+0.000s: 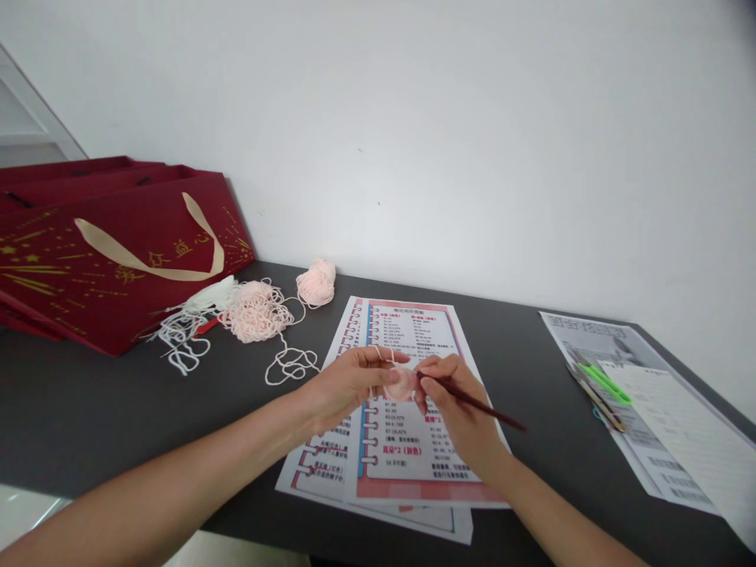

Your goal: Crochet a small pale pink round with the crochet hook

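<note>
My left hand pinches a small round pink crochet piece, with pale yarn wound over its fingers. My right hand is closed on a dark red crochet hook, its tip at the pink piece and its shaft pointing right. Both hands hover above a printed pattern sheet on the dark table. The yarn runs left to a loose pink yarn heap and a pink yarn ball.
A dark red gift bag with a beige handle lies at the left, with white yarn tangled beside it. Papers lie at the right with a green tool and other slim tools on them. A white wall stands behind.
</note>
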Motion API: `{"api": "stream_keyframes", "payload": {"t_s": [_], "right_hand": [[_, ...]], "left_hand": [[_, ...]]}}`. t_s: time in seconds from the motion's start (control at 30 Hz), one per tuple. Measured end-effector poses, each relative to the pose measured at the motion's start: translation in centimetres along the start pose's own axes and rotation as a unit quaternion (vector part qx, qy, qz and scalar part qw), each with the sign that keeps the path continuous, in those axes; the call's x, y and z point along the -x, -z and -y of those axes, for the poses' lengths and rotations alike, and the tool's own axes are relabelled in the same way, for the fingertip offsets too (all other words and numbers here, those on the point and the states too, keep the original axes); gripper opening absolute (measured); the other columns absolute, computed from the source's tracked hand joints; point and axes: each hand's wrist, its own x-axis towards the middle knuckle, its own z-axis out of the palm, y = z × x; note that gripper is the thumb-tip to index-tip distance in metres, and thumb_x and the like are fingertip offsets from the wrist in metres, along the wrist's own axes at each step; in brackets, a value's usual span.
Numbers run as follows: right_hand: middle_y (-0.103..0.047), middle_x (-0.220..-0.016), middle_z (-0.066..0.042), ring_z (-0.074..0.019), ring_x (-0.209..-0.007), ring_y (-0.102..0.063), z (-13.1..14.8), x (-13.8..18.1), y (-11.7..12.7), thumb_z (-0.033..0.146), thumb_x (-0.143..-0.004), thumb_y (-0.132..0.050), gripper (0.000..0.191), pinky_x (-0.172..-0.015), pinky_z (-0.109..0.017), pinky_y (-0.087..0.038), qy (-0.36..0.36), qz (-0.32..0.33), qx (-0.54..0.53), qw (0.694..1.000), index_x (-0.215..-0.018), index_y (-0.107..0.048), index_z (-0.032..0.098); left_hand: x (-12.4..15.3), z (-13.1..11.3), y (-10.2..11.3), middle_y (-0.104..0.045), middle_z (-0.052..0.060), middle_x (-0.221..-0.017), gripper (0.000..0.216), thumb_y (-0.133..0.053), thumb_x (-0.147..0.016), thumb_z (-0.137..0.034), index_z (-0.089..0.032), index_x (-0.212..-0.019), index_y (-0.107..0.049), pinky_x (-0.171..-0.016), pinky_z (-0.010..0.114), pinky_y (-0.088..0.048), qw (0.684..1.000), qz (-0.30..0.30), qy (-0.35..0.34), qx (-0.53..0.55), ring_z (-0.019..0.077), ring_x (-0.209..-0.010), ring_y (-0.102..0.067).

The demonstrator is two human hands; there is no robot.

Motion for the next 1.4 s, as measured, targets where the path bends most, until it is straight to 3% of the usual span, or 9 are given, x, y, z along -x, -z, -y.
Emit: {"api": "stream_keyframes", "payload": {"t_s": [0.1,0.2,0.33,0.5,0.63,0.93,1.1,1.17,1.4], "right_hand": [[-0.059,-0.074,0.002,-0.0103,-0.056,-0.051,0.3,-0.4,-0.2,0.024,-0.086,-0.057,0.005,-0.048,-0.023,-0.04,-0.094,0.005,-0.162,0.982,-0.082,-0.054,0.023],[-0.061,-0.073,0.001,-0.0101,-0.058,-0.052,0.5,-0.5,-0.5,0.022,-0.086,-0.057,0.005,-0.049,-0.022,-0.041,-0.122,0.007,-0.217,0.968,-0.082,-0.055,0.022],[-0.062,-0.076,0.001,-0.0106,-0.059,-0.054,0.4,-0.4,-0.5,0.021,-0.087,-0.056,0.004,-0.05,-0.023,-0.042,-0.089,0.006,-0.191,0.978,-0.084,-0.056,0.022],[-0.059,-0.086,0.001,-0.0109,-0.062,-0.056,0.4,0.1,0.3,0.018,-0.089,-0.054,0.007,-0.055,-0.027,-0.045,-0.003,0.028,-0.053,0.998,-0.089,-0.057,0.025],[-0.056,-0.091,0.0,-0.0106,-0.064,-0.056,0.6,0.4,0.9,0.016,-0.089,-0.054,0.011,-0.056,-0.028,-0.045,0.024,0.043,0.009,0.999,-0.09,-0.057,0.026],[-0.059,-0.085,0.0,-0.0092,-0.057,-0.055,0.7,-0.3,0.9,0.018,-0.088,-0.055,0.008,-0.048,-0.023,-0.044,0.001,0.039,-0.125,0.991,-0.088,-0.058,0.025],[-0.059,-0.089,-0.001,-0.0096,-0.063,-0.056,1.2,0.2,1.4,0.014,-0.087,-0.057,0.011,-0.054,-0.025,-0.045,0.026,0.057,0.01,0.998,-0.088,-0.059,0.025],[-0.059,-0.088,-0.001,-0.0096,-0.063,-0.056,1.4,0.2,1.5,0.014,-0.087,-0.057,0.01,-0.054,-0.025,-0.044,0.029,0.06,0.016,0.998,-0.088,-0.059,0.024],[-0.06,-0.079,0.0,-0.0098,-0.057,-0.054,1.3,-0.3,1.0,0.017,-0.088,-0.056,0.007,-0.047,-0.023,-0.044,-0.013,0.047,-0.12,0.992,-0.086,-0.058,0.024]], "left_hand": [[0.1,0.0,0.2,-0.071,0.004,-0.079,0.026,-0.074,-0.066,-0.018,-0.016,-0.092,-0.068,-0.079,0.032,-0.042,0.999,-0.004,-0.03,-0.034,0.0158,-0.075,-0.064],[0.1,0.1,0.4,-0.071,0.003,-0.08,0.025,-0.072,-0.069,-0.018,-0.017,-0.093,-0.068,-0.08,0.031,-0.041,0.997,0.008,-0.055,-0.056,0.0147,-0.075,-0.063],[0.1,0.1,0.4,-0.068,0.0,-0.074,0.021,-0.072,-0.069,-0.019,-0.018,-0.089,-0.068,-0.075,0.029,-0.04,0.995,-0.008,-0.067,-0.069,0.0121,-0.07,-0.061],[0.2,-0.3,0.3,-0.064,-0.001,-0.07,0.023,-0.073,-0.067,-0.018,-0.017,-0.09,-0.069,-0.071,0.027,-0.038,0.996,-0.006,-0.054,-0.075,0.0108,-0.066,-0.058],[0.1,-0.7,0.4,-0.06,-0.003,-0.067,0.025,-0.073,-0.065,-0.017,-0.016,-0.09,-0.07,-0.068,0.026,-0.037,0.996,-0.004,-0.052,-0.076,0.0086,-0.063,-0.053],[0.3,-1.3,0.9,-0.063,-0.001,-0.069,0.026,-0.071,-0.069,-0.016,-0.015,-0.095,-0.069,-0.067,0.025,-0.037,0.996,0.03,-0.026,-0.085,0.0093,-0.065,-0.055],[0.4,-1.7,1.0,-0.062,-0.001,-0.067,0.028,-0.072,-0.067,-0.017,-0.015,-0.094,-0.069,-0.064,0.025,-0.037,0.995,0.034,-0.01,-0.094,0.0095,-0.063,-0.055],[0.3,-1.9,0.9,-0.061,-0.002,-0.066,0.027,-0.073,-0.065,-0.017,-0.014,-0.092,-0.069,-0.062,0.025,-0.036,0.994,0.031,-0.009,-0.1,0.0093,-0.061,-0.054],[0.3,-2.0,1.0,-0.06,-0.002,-0.066,0.026,-0.073,-0.066,-0.016,-0.014,-0.091,-0.069,-0.063,0.025,-0.037,0.993,0.043,-0.014,-0.11,0.0086,-0.061,-0.054]]}}
